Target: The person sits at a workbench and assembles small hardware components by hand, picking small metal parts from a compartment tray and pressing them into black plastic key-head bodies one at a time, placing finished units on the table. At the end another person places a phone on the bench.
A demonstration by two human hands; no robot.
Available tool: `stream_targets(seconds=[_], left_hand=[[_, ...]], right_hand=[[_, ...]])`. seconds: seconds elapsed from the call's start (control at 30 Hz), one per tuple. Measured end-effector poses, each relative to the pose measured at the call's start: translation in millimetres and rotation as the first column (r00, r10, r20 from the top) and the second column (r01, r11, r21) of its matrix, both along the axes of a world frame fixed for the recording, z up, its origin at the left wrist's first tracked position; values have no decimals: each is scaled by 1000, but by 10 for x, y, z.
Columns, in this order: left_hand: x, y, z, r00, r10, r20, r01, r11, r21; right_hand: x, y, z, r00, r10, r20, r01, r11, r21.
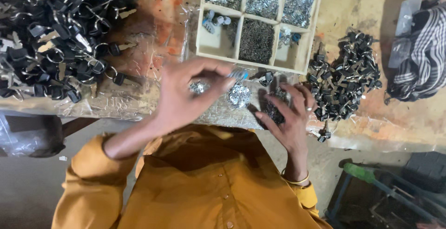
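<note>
Metal first: our left hand (183, 96) has its grip pinched together on a small blue-and-silver part (238, 74), thumb and fingertips closed on one end. It is blurred, so we can't tell exactly what kind of part it is. Its long axis runs roughly left-right and points toward the right hand, just below the front wall of the wooden compartment tray (211, 53).

Our right hand (285, 115) has its fingers spread apart and curled down onto a dark small-parts pile (274, 110) on the counter (409, 117). We see nothing clamped in it, only fingertips touching the pile. A ring sits on one finger and a bangle on the wrist.

Key relation: the held part sits between the two hands, up and to the left of the right fingertips. The left hand is on it; the right is near but apart. A shiny silver cluster (240, 94) lies on the plastic-covered counter just beneath the part, and a second silver bit (199, 88) shows by the left palm; we can't tell whether it is held or lying there.

Around us:
- black-headed keys on rings heaped far left (51, 38)
- a smaller black key heap (346, 75) right of the tray
- striped cloth (420, 57) at far right
- tray cells holding silver and dark small parts
</note>
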State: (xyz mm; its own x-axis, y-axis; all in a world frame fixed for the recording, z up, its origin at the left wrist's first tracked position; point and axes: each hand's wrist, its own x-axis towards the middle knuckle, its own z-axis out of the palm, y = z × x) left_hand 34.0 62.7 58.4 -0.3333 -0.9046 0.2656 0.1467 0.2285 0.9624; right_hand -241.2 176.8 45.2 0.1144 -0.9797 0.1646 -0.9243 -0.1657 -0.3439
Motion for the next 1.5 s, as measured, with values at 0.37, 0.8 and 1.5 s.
stream_targets(seconds=[0.37, 0.8, 1.5], left_hand=[[52, 1058, -279, 996, 63, 62, -80, 941, 329], [-96, 1452, -662, 967, 87, 241, -153, 949, 274], [-154, 1435, -833, 969, 141, 201, -178, 967, 180]], right_hand=[[32, 291, -73, 1000, 17, 7, -17, 999, -37], [132, 616, -133, 989, 147, 6, -145, 983, -109], [749, 476, -246, 697, -226, 680, 155, 974, 166]])
